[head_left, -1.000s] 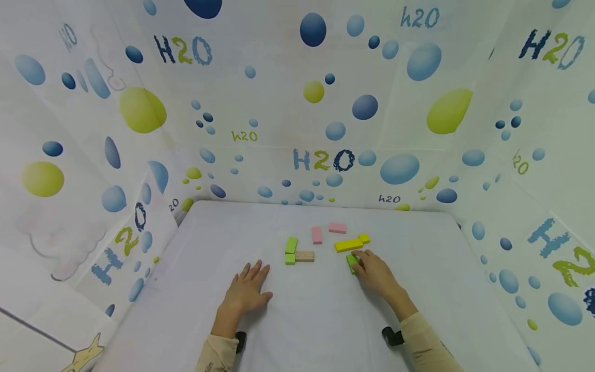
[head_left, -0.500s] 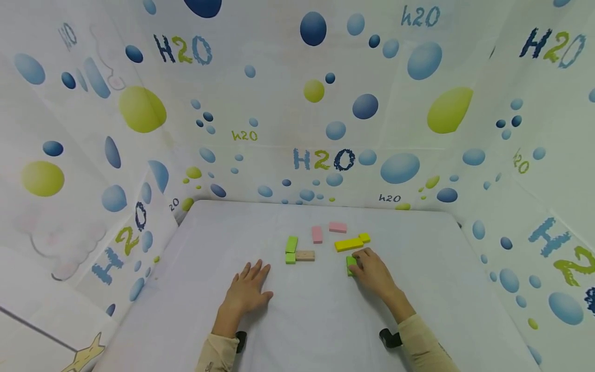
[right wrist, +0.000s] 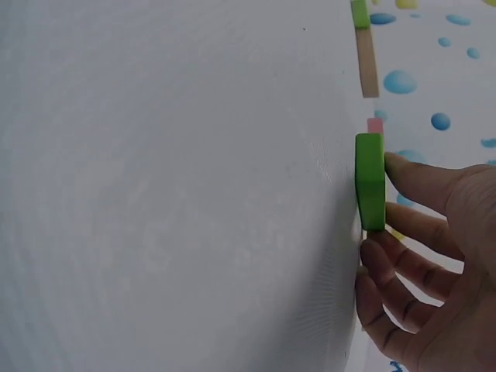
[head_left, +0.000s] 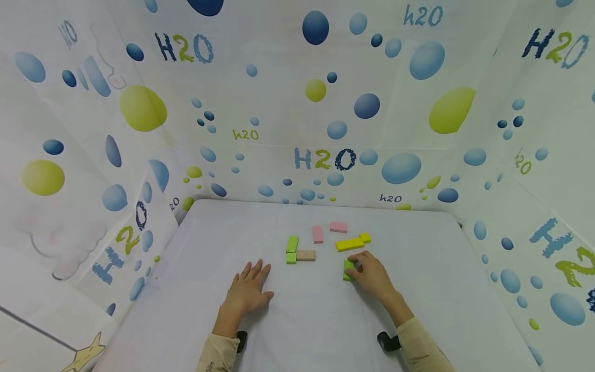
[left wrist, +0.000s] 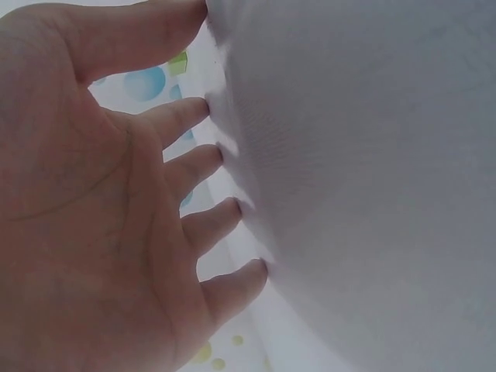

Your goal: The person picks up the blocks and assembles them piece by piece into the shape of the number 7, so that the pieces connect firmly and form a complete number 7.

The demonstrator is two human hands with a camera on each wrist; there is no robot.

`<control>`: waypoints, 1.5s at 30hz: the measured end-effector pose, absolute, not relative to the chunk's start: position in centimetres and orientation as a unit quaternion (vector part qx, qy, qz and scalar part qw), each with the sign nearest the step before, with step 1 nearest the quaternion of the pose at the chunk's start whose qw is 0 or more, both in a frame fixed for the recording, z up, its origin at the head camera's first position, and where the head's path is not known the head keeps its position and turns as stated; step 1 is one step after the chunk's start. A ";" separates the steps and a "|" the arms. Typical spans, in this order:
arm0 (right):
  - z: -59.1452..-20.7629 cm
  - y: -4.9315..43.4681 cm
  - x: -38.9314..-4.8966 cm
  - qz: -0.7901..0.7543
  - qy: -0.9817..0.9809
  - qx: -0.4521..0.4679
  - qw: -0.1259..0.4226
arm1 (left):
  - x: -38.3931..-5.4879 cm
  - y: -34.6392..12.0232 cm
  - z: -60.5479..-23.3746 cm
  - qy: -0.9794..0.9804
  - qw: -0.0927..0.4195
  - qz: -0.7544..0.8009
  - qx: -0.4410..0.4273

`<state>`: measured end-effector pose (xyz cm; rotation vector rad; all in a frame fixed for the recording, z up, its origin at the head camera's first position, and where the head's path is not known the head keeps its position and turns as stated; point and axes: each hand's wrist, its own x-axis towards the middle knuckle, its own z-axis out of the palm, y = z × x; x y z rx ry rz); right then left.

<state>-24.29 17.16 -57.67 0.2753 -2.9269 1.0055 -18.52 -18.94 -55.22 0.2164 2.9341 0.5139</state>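
Note:
A green block [head_left: 347, 270] lies on the white table, partly covered by the fingertips of my right hand [head_left: 373, 278]. In the right wrist view the thumb and bent fingers hold this green block [right wrist: 370, 182], with the fingertips low by the cloth. My left hand [head_left: 246, 292] rests on the table with its fingers spread, holding nothing. The left wrist view shows its fingertips [left wrist: 208, 156] touching the cloth. Ahead of the hands, two light green blocks [head_left: 292, 244] meet end to end, and a wooden block [head_left: 306, 256] butts against the nearer one.
Beyond the right hand, a long yellow block [head_left: 349, 244] touches a small yellow block [head_left: 364, 237]. Two pink blocks, one upright in view [head_left: 317, 234] and one sideways [head_left: 338, 227], lie farther back. A patterned sheet [head_left: 279, 103] hangs behind the table [head_left: 316, 320].
My right hand has drawn the green block a little left and towards me, and the block has turned straighter. The left hand has stayed in place.

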 end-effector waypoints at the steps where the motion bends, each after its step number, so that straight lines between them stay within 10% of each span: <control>1: -57.7 17.1 -24.2 0.322 -0.942 0.090 0.020 | -18.5 -18.9 -55.2 0.980 0.077 0.171 0.072; 45: -56.5 14.4 -21.8 0.329 -0.939 0.099 0.011 | -18.3 -18.6 -55.1 0.979 0.068 0.183 0.064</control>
